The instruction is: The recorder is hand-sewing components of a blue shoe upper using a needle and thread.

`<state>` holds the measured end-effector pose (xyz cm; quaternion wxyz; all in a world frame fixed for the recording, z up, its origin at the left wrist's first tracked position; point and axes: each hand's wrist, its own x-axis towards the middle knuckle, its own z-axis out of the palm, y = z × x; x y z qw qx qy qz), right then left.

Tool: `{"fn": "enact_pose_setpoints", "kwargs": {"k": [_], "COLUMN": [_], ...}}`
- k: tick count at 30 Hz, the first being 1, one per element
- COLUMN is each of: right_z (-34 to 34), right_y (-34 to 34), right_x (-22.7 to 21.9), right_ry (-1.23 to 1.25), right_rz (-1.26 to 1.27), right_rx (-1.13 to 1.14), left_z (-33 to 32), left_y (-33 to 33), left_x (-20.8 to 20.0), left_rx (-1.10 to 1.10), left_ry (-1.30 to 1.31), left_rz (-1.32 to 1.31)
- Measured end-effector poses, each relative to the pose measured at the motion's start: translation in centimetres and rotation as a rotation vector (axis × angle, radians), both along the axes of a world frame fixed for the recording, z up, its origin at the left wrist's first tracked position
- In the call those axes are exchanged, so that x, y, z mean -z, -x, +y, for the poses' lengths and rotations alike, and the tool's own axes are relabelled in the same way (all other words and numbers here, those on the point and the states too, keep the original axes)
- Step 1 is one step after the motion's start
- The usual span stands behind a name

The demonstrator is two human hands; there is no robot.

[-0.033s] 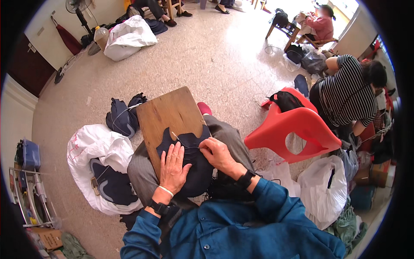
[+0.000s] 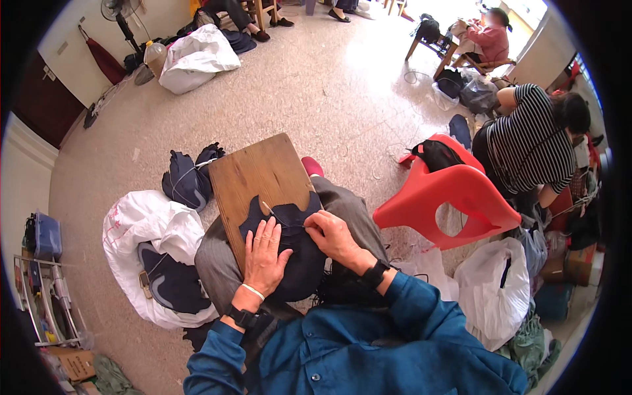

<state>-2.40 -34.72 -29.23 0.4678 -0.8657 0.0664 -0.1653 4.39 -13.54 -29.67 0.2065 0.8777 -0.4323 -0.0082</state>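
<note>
A dark navy cut fabric piece (image 2: 299, 263), with pointed corners along its far edge, lies over a wooden board (image 2: 257, 164) across my lap. My left hand (image 2: 265, 253) is spread flat on it, fingers stretched out and pressing it down. At the fabric's right side, my right hand (image 2: 329, 234) has thumb and forefinger pinched together. A thin pale thread (image 2: 293, 226) runs across the fabric to these fingertips; whether they also hold a needle is too small to tell. Beyond my left fingertips, a slim pale piece (image 2: 266, 207) lies at the fabric's far edge.
Left of my knees are an open white sack (image 2: 125, 224) with dark pieces in it and a tied dark bundle (image 2: 184, 181). A red plastic stool (image 2: 421, 197) stands to the right, near a person in a striped top (image 2: 536, 138). White bags (image 2: 494, 283) sit at lower right.
</note>
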Motion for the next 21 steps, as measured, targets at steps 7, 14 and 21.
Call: {"fn": "enact_pose_setpoints", "kwargs": {"k": [7, 14, 21], "right_z": [0.0, 0.3, -0.4], "right_y": [0.1, 0.3, 0.6], "right_x": [-0.2, -0.8, 0.4], "right_ry": [-0.010, -0.138, -0.071], "right_rz": [0.013, 0.046, -0.079], "right_rx": [0.005, 0.018, 0.017], "left_z": [-4.0, -5.4, -3.7], "left_y": [-2.2, -2.2, -1.6], "left_x": [-3.2, -1.8, -2.4], "left_rx": [-0.043, 0.034, -0.243], "left_ry": [0.379, 0.285, 0.681], "left_rz": [-0.083, -0.013, 0.274]}}
